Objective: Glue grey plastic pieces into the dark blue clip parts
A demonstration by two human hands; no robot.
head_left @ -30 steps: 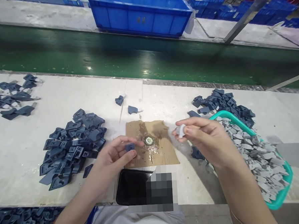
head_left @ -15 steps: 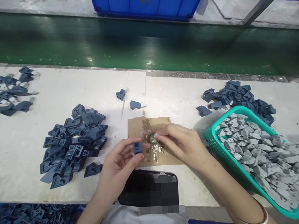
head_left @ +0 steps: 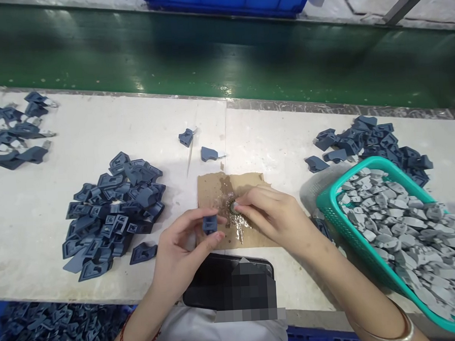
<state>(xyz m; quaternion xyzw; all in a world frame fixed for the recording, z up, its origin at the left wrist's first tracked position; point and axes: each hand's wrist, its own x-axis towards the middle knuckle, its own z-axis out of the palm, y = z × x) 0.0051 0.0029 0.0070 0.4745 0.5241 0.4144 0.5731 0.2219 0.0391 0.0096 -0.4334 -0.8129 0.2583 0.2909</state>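
Between the thumb and fingers of my left hand [head_left: 189, 241] is a dark blue plastic part [head_left: 210, 224], its square opening facing up toward the camera. My right hand [head_left: 270, 211] pinches a small light grey piece [head_left: 236, 205], mostly hidden by the fingertips. That piece is at a small round dish [head_left: 232, 209] on a brown cardboard sheet [head_left: 209, 189], wet and shiny around the dish. Left of my left hand lies a heap of dark blue parts [head_left: 113, 217]. A green basket [head_left: 328, 201] of light grey pieces [head_left: 402, 227] stands beside my right forearm.
A black phone [head_left: 206, 283] lies at the near table edge. Two blue parts with light tips [head_left: 186, 137] [head_left: 209, 153] lie beyond the cardboard. More blue parts are at far left [head_left: 27, 130] and right [head_left: 378, 137]. A green belt [head_left: 206, 54] runs behind.
The whole view has shifted slightly. My right fingertips have moved slightly lower over the round dish with the grey piece. My left hand still holds the blue part.
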